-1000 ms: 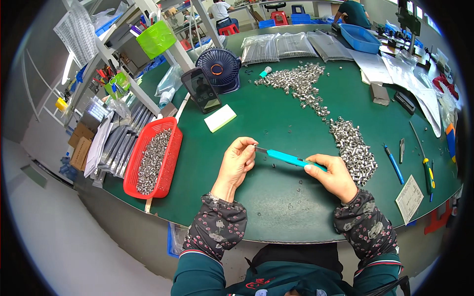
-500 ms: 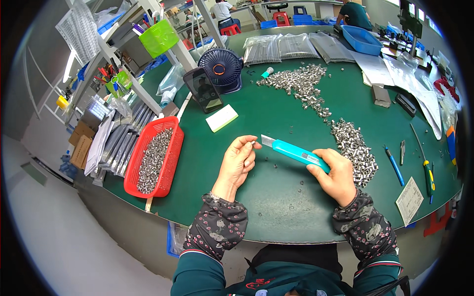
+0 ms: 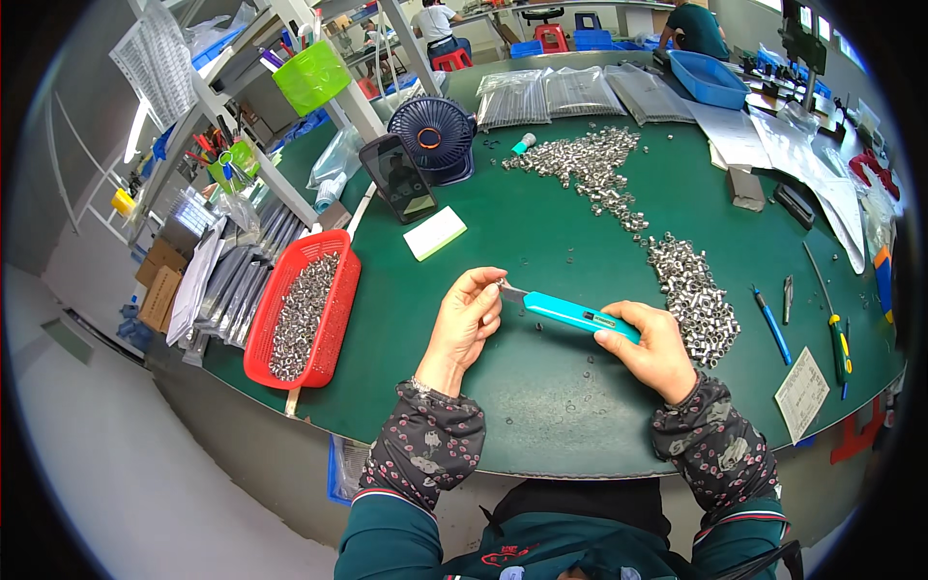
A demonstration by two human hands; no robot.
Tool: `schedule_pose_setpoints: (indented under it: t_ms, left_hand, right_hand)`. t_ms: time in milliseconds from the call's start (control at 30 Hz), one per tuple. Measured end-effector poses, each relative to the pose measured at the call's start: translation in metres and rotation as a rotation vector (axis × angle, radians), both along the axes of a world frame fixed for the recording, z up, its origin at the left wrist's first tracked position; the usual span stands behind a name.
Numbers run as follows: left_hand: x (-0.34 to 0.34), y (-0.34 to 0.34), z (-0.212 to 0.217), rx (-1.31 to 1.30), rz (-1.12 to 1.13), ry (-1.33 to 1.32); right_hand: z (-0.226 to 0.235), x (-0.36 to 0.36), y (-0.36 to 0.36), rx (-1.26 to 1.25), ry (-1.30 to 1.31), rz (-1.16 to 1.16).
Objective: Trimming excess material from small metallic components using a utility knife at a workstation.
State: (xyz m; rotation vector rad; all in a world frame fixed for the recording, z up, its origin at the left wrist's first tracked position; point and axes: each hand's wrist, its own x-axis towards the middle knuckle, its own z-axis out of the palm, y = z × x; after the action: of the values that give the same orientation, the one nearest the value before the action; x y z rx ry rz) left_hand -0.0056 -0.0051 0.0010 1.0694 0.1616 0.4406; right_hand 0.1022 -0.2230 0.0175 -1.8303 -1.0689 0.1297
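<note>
Person seated at a green worktable, both forearms in patterned sleeves coming up from below. Right hand is closed around the rear half of a turquoise utility knife, fingers wrapped over the handle, thumb on top. The knife is held just above the tabletop, lying nearly level, blade end pointing toward the left hand. Left hand is half curled, thumb and forefinger pinched together right at the blade tip; something small may be held there, but it is too tiny to make out. The remaining left fingers are loosely bent, not touching the table.

A heap of small silver metal sleeves lies just beyond the right hand, trailing back in a longer scatter across the table. A red basket with more of the same parts sits well to the left. A small dark fan and a propped phone stand farther back
</note>
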Motion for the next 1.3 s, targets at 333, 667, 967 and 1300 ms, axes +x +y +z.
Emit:
schedule_pose_setpoints:
  t_ms: [333,667,967,1300]
  left_hand:
    - [-0.002,0.001,0.002,0.062,0.012,0.025]
    - [-0.001,-0.001,0.001,0.296,0.08,0.108]
    - [-0.007,0.008,0.006,-0.051,0.05,0.135]
    - [-0.042,0.023,0.039,-0.113,0.265,0.163]
  right_hand:
    - [0.004,0.002,-0.001,-0.028,0.048,0.021]
    - [0.002,0.006,-0.003,-0.068,0.127,0.05]
    - [0.013,0.004,-0.004,0.323,-0.381,-0.204]
    - [0.009,0.006,-0.007,0.316,-0.239,-0.207]
